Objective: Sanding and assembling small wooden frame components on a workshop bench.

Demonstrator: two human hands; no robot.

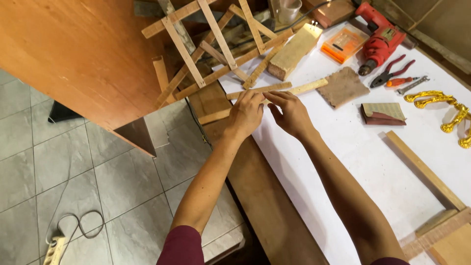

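Both hands meet on a thin wooden strip [274, 91] lying at the white desk [343, 147] edge: left hand [244, 115] fingers curled onto it, right hand [290, 114] pinching it

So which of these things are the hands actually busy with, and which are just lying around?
In use:
left hand
right hand
thin wooden strip

Lying about:
lattice of slats
wood block
red drill
pliers
sandpaper
gold chain
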